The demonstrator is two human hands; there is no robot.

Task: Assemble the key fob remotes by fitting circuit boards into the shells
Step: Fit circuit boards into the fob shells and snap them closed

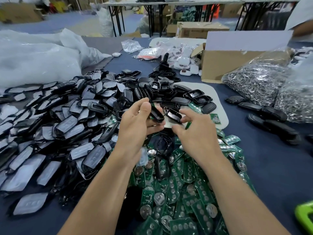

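At the bottom of the frame there's a big spill of green circuit boards [177, 192] with coin cells on them, lying on the dark blue worktop [271, 167], and a bright green thing [304, 216] pokes in at the lower right corner, too cut off to tell what it is. Left of the boards is a huge heap of black shells [55, 133], lots of them with greyish film on their faces. Right in the middle of the frame, the left grip [135, 126] has thumb and fingers curled round a black shell half [156, 113], and the right grip [198, 131] pinches a glossy shell half [174, 114] by its end, the two pieces just beside each other above a white mat [218, 102]. Off to the right sit some closed black fobs [271, 116]. Further back on the right are clear bags of metal rings [257, 82] and a cardboard box [220, 65], with white remotes [184, 61] just left of it. Upper left is all puffy white plastic bags [33, 56].
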